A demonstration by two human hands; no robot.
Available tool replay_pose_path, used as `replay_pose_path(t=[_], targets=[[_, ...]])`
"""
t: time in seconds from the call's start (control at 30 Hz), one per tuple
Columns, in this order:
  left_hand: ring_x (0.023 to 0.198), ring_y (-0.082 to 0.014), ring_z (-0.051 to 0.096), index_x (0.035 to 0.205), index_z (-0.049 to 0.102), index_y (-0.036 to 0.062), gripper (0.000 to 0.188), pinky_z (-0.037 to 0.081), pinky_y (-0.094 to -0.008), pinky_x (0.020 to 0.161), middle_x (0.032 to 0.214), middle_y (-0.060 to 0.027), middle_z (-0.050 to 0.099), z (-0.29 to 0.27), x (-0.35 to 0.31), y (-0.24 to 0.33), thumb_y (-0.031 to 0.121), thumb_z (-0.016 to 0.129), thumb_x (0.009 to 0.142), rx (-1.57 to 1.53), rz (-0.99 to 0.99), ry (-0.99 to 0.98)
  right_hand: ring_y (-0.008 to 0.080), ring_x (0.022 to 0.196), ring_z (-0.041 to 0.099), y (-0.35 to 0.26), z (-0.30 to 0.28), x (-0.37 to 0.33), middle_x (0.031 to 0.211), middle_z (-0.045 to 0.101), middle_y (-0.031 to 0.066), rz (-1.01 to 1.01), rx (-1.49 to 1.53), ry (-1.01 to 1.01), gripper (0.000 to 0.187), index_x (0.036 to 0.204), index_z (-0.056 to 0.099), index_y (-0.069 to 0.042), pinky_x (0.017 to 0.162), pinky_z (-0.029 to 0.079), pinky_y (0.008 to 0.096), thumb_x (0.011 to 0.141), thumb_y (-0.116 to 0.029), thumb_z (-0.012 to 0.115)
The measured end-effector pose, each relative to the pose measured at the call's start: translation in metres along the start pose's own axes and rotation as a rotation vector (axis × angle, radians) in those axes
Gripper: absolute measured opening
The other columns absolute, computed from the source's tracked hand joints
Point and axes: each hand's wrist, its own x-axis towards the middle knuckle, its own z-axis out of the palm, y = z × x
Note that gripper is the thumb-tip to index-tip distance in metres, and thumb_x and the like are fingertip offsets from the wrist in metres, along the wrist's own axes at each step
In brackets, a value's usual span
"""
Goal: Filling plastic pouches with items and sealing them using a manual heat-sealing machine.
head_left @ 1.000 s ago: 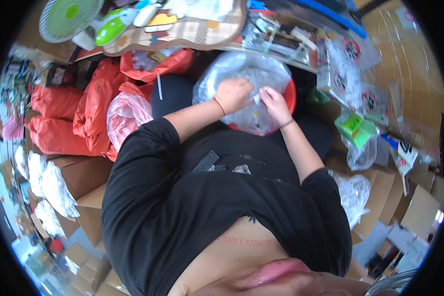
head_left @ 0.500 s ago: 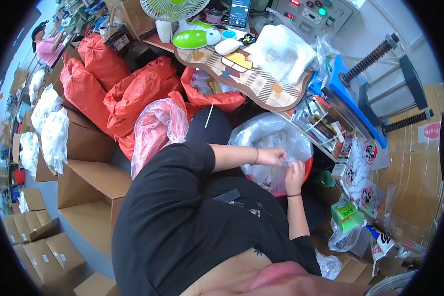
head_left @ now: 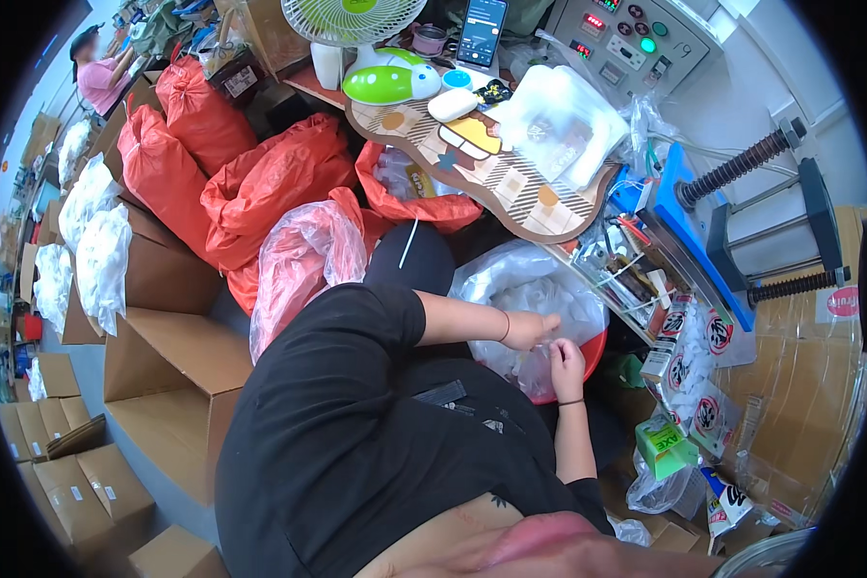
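Above a red bin (head_left: 597,349) lined with a clear plastic bag (head_left: 474,279), my two hands are close together. My left hand (head_left: 527,329) reaches across from the left, its fingers closed and pointing right. Just nearer to me, my right hand (head_left: 567,364) is raised with thumb and fingertips pinched together. Whatever lies between the fingers is too small to make out. Inside the bin are clear, crumpled plastic pieces (head_left: 535,289), partly covered by my hands.
Beyond the bin is a table with a patterned mat (head_left: 395,125), a green-white fan (head_left: 385,77) and a phone (head_left: 480,34). A blue-plated press (head_left: 684,222) stands right. Red sacks (head_left: 164,164) and cardboard boxes (head_left: 173,356) crowd the left. A person in pink (head_left: 101,82) is far left.
Both hands have come a little nearer to my body, and the right fingertips now sit just below the left ones. The view has shifted slightly.
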Motion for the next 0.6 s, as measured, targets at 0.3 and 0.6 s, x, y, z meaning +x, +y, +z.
replay_pose_path(t=[0.3, 0.6], targets=[[0.074, -0.0234, 0.065, 0.084, 0.067, 0.0075, 0.006, 0.051, -0.0356, 0.068, 0.075, -0.0103, 0.068, -0.007, 0.001, -0.014, 0.012, 0.065, 0.08, -0.465, -0.114, -0.078, 0.0189, 0.092, 0.061, -0.001, 0.001, -0.002, 0.109, 0.061, 0.0075, -0.422, -0.339, -0.005, 0.026, 0.118, 0.053, 0.001, 0.086, 0.049, 0.0331, 0.097, -0.015, 0.058], [0.078, -0.028, 0.068, 0.086, 0.066, 0.0142, 0.01, 0.055, -0.0416, 0.063, 0.087, -0.0081, 0.065, -0.008, -0.017, 0.007, 0.019, 0.058, 0.083, 0.568, 0.535, 0.351, 0.0121, 0.102, 0.059, 0.029, -0.006, 0.013, 0.12, 0.061, 0.0051, 0.339, 0.541, -0.36, 0.03, 0.129, 0.054, -0.001, 0.088, 0.048, 0.0292, 0.1, -0.006, 0.05]])
